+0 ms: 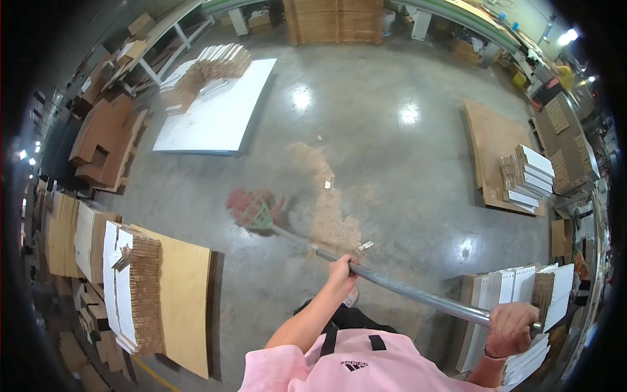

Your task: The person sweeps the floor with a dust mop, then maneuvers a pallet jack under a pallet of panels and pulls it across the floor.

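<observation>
The long-handled broom (pixel 418 295) slants across the smooth grey concrete floor (pixel 385 163) in front of the person, its shaft a thick, dull grey tube that gives way to a thinner stretch toward the far end. Down there I see an open-framed green head (pixel 261 215) with shaggy red bristles (pixel 240 199), both smeared by blur, just left of a long, uneven trail of tan sawdust (pixel 334 219); whether the bristles press on the floor I can't tell. The left hand (pixel 342 270) is wrapped round the thick tube near its lower end, fingers curled closed on it. The right hand (pixel 511 326) clenches the upper end, knuckles showing, with a short stub poking out past the fist. A small whitish scrap (pixel 366 245) lies by the sawdust, near the left hand, and white-faced boards (pixel 522 281) stand stacked beyond the right
</observation>
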`<state>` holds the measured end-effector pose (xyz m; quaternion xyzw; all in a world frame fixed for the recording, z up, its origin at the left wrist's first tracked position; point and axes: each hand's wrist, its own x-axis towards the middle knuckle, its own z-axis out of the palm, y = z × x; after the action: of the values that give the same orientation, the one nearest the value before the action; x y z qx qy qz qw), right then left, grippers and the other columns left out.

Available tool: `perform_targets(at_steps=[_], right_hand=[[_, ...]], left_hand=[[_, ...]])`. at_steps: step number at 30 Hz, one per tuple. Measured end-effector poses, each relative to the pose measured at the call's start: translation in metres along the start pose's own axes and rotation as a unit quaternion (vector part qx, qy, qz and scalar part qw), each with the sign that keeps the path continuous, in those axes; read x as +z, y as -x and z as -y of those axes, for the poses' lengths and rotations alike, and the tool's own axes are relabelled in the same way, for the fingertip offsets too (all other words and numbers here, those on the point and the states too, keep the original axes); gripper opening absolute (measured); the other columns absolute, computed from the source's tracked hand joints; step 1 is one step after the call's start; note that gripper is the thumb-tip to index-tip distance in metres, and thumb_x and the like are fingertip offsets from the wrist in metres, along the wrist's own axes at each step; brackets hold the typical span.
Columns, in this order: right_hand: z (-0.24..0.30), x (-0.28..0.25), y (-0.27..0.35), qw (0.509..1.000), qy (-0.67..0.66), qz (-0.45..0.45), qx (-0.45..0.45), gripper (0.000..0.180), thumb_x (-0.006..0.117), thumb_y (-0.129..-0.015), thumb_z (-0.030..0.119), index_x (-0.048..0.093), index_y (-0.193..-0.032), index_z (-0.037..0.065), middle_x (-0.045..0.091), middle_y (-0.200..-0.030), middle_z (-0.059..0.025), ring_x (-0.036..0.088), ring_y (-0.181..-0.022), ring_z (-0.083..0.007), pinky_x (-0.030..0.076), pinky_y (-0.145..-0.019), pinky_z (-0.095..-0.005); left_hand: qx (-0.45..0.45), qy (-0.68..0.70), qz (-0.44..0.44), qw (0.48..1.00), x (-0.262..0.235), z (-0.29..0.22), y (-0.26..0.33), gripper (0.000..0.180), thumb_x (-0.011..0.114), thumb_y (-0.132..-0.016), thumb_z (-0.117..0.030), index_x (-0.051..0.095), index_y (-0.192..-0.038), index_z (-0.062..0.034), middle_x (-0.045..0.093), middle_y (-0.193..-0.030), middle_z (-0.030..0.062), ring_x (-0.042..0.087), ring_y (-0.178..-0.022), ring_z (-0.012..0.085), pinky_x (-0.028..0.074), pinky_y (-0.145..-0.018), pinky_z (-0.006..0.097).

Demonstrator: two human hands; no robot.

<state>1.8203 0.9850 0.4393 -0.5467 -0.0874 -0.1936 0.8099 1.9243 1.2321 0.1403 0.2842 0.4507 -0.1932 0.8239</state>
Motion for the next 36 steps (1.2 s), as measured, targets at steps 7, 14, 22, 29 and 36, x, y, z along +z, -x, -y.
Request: perform_targets(at_steps=[7, 14, 22, 29, 36], right_hand=[[-0.117, 0.036, -0.042, 0.989, -0.066, 0.052, 0.118, 0.035, 0.055, -0.077, 0.005, 0.032, -0.050, 0.010, 0.039, -0.044, -0.0047, 0.035, -0.038, -0.0187, 0.030, -0.044, -0.0347], [-0.153, 0.072, -0.123, 0.999, -0.009, 0.020, 0.035, 0.040, 0.060, -0.083, 0.016, 0.038, -0.051, 0.009, 0.041, -0.044, -0.0036, 0.035, -0.037, -0.0170, 0.030, -0.045, -0.0331], [-0.196, 0.161, -0.229, 0.989, 0.126, -0.069, -0.044, 0.044, 0.061, -0.088, 0.024, 0.036, -0.054, 0.014, 0.037, -0.043, 0.0017, 0.033, -0.037, -0.0113, 0.029, -0.049, -0.0285], [-0.275, 0.254, -0.277, 0.970, 0.193, -0.108, -0.105, 0.044, 0.064, -0.087, 0.026, 0.038, -0.055, 0.011, 0.042, -0.047, -0.0015, 0.038, -0.042, -0.0144, 0.031, -0.052, -0.0324], [-0.258, 0.315, -0.200, 0.936, 0.167, -0.270, -0.151, 0.039, 0.069, -0.084, 0.025, 0.042, -0.061, 0.010, 0.047, -0.049, -0.0033, 0.045, -0.047, -0.0162, 0.037, -0.060, -0.0338]], left_hand=[[-0.062, -0.002, -0.102, 0.993, -0.094, -0.063, -0.092, 0.006, 0.050, -0.076, 0.002, 0.050, -0.080, -0.0020, 0.053, -0.074, 0.0105, 0.057, -0.064, 0.0245, 0.052, -0.058, 0.042], [-0.095, -0.009, -0.067, 0.993, 0.024, -0.116, -0.162, 0.006, 0.050, -0.080, 0.002, 0.045, -0.082, -0.0020, 0.046, -0.075, 0.0108, 0.049, -0.062, 0.0237, 0.048, -0.057, 0.042], [-0.138, -0.070, 0.020, 0.988, 0.166, -0.224, -0.250, 0.004, 0.048, -0.081, -0.003, 0.046, -0.081, 0.0004, 0.048, -0.071, 0.0123, 0.052, -0.063, 0.0238, 0.047, -0.051, 0.037], [-0.071, -0.290, 0.143, 0.943, 0.246, -0.341, -0.322, 0.009, 0.052, -0.078, -0.004, 0.052, -0.080, 0.0043, 0.054, -0.073, 0.0162, 0.055, -0.064, 0.0266, 0.049, -0.054, 0.040], [-0.101, -0.222, 0.159, 0.956, 0.222, -0.372, -0.253, 0.014, 0.051, -0.085, -0.013, 0.048, -0.081, -0.0001, 0.049, -0.071, 0.0120, 0.052, -0.068, 0.0264, 0.049, -0.065, 0.039]])
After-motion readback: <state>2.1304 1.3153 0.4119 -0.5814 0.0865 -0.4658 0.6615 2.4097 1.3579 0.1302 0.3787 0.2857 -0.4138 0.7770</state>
